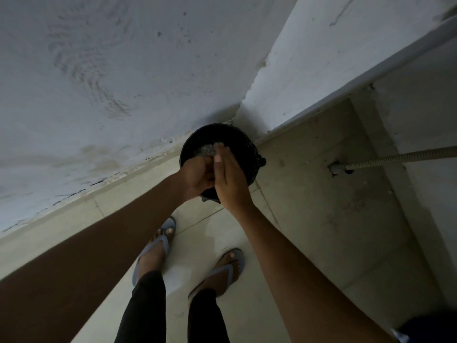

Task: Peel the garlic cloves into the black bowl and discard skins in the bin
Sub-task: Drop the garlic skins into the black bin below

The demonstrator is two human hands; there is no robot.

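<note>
Evidently both hands are held over the bin (237,139), a round black container standing on the tiled floor (309,219) in the corner where the wall (99,82) meets a white ledge, so that whatever falls from them drops inside; this looks like the skin-discarding step. The left hand (197,178) sits at about nine o'clock of the bin's mouth, its fingers curled inward as if cupped round something, though what they hold cannot be made out. The right hand (231,179) lies against it from three o'clock, fingers (221,154) straight and together, flat along the left palm, likely brushing scraps off it. Pale flecks, perhaps garlic skins (209,150), show inside the bin at twelve o'clock of the fingertips. The black bowl and cloves are not in view.
</note>
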